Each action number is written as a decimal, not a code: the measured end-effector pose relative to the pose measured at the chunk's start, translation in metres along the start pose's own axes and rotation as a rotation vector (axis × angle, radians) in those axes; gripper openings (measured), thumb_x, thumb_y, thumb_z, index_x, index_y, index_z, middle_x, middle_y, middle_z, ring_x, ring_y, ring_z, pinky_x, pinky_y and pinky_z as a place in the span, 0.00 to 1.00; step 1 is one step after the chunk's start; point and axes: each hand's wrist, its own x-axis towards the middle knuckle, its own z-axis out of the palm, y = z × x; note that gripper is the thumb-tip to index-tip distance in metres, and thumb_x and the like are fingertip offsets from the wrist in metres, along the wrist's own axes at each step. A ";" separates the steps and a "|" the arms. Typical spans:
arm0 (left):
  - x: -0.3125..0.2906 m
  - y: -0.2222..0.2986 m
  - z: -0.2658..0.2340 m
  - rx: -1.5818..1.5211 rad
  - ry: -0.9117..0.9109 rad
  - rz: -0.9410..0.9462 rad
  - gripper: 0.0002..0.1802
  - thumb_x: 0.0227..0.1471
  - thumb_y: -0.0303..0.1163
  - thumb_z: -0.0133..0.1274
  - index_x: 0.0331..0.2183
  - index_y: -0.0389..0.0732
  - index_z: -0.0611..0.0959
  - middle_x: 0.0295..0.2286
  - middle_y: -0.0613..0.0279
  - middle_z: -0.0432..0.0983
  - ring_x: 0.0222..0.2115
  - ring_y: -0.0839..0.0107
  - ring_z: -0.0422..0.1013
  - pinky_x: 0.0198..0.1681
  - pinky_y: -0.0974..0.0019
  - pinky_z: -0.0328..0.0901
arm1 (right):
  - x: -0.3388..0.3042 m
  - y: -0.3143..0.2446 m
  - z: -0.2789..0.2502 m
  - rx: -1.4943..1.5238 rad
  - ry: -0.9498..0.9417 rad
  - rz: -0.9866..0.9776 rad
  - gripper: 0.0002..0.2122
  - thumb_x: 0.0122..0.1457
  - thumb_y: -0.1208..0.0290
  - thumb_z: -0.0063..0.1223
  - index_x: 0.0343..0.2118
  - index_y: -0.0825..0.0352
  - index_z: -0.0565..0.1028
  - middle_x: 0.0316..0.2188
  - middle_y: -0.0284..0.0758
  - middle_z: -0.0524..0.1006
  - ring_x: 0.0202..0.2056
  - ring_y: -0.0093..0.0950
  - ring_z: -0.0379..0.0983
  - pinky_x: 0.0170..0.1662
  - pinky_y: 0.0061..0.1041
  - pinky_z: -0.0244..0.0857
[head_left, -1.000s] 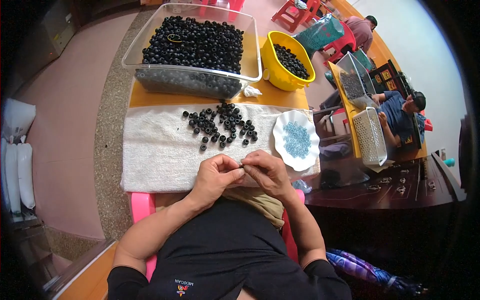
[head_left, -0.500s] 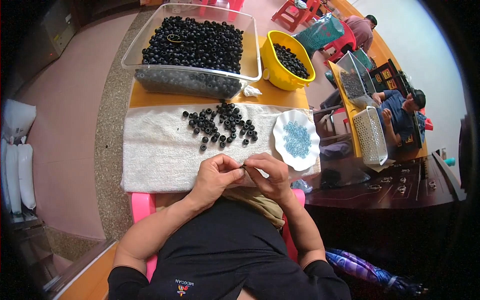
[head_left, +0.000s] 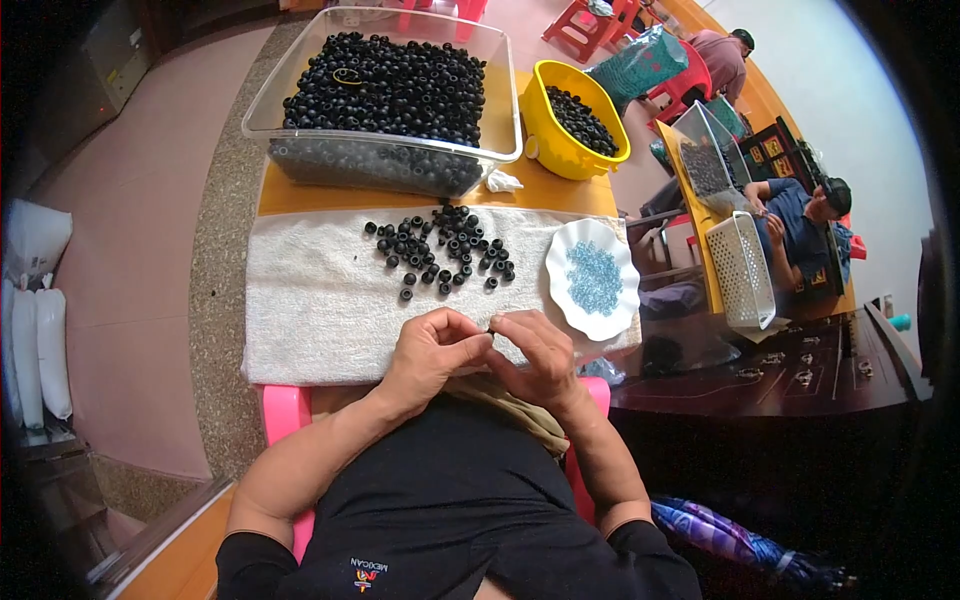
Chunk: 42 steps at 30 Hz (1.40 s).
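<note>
My left hand [head_left: 430, 360] and my right hand [head_left: 540, 358] meet over the near edge of a white towel [head_left: 305, 300]. Between their fingertips is a small black piece [head_left: 490, 332], mostly covered by the fingers; both hands pinch it. Just beyond lies a loose scatter of round black bead-like parts [head_left: 461, 247], with holes showing in several. To the right of them, a white scalloped plate [head_left: 627, 312] bears a heap of small clear bluish pieces [head_left: 594, 277].
At the table's back stand a clear plastic bin [head_left: 508, 100] full of black parts and a yellow tub [head_left: 538, 120] holding more. A crumpled tissue [head_left: 503, 182] lies between them. At right, a co-worker [head_left: 790, 225] sits by a white perforated basket [head_left: 741, 270].
The fingers of my right hand have shifted slightly around the black piece, the thumb drawing lower. My left hand stays nearly still. The co-worker's hands have moved closer together.
</note>
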 end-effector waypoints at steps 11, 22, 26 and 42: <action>0.002 -0.003 -0.003 -0.015 -0.016 -0.013 0.08 0.58 0.29 0.54 0.38 0.36 0.76 0.33 0.63 0.78 0.32 0.77 0.75 0.36 0.73 0.74 | -0.003 0.002 0.002 -0.015 0.061 0.028 0.21 0.45 0.79 0.66 0.43 0.69 0.72 0.34 0.44 0.77 0.34 0.40 0.76 0.35 0.33 0.71; 0.001 -0.002 -0.004 0.002 -0.025 -0.007 0.07 0.55 0.26 0.56 0.36 0.35 0.77 0.29 0.62 0.78 0.29 0.78 0.75 0.34 0.75 0.73 | -0.005 0.005 0.008 -0.030 0.128 -0.053 0.21 0.43 0.78 0.68 0.41 0.71 0.73 0.31 0.43 0.78 0.32 0.40 0.78 0.35 0.33 0.73; -0.001 -0.001 -0.001 -0.020 -0.012 -0.009 0.07 0.54 0.25 0.57 0.36 0.35 0.76 0.29 0.62 0.78 0.28 0.79 0.75 0.32 0.76 0.72 | -0.010 0.007 0.014 -0.003 0.165 -0.068 0.21 0.42 0.79 0.69 0.41 0.71 0.73 0.31 0.42 0.79 0.34 0.41 0.78 0.36 0.33 0.73; 0.000 -0.003 0.000 -0.012 -0.011 0.026 0.07 0.53 0.24 0.57 0.33 0.36 0.74 0.26 0.64 0.76 0.24 0.81 0.71 0.26 0.79 0.66 | -0.008 -0.002 0.019 -0.012 0.194 -0.079 0.15 0.44 0.82 0.64 0.36 0.69 0.74 0.30 0.43 0.78 0.32 0.39 0.78 0.34 0.31 0.73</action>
